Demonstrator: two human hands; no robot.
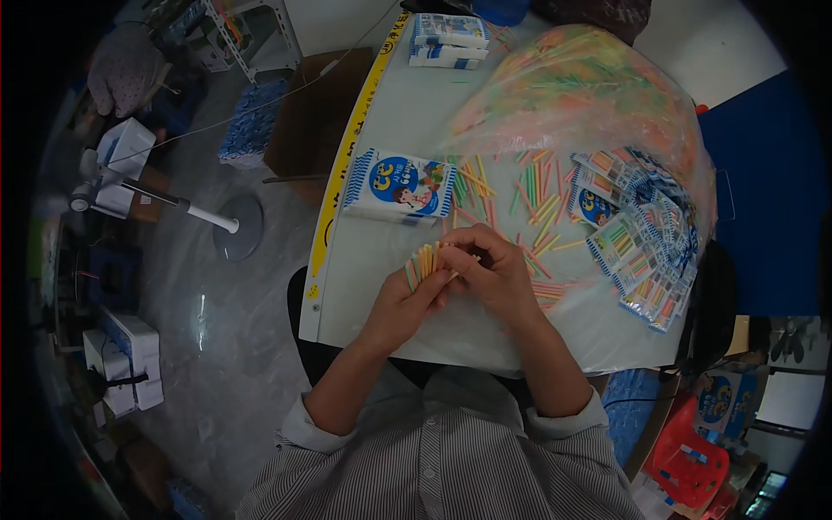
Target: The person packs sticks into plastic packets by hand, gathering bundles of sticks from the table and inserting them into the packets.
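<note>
A small bunch of thin candy sticks in yellow, orange, pink and green stands up from my left hand, whose fingers are wrapped round it. My right hand meets the bunch from the right, thumb and fingers pinched on the sticks' side. Part of the bunch is hidden behind my fingers. Just beyond my hands lies a blue and white printed candy bag. Loose candy sticks are scattered over the table to the right of it.
A large clear plastic sack full of sticks rests at the back right. Flat printed packets are piled at the right edge. More packed bags sit at the far end. An open cardboard box stands left of the table, near a white pole stand.
</note>
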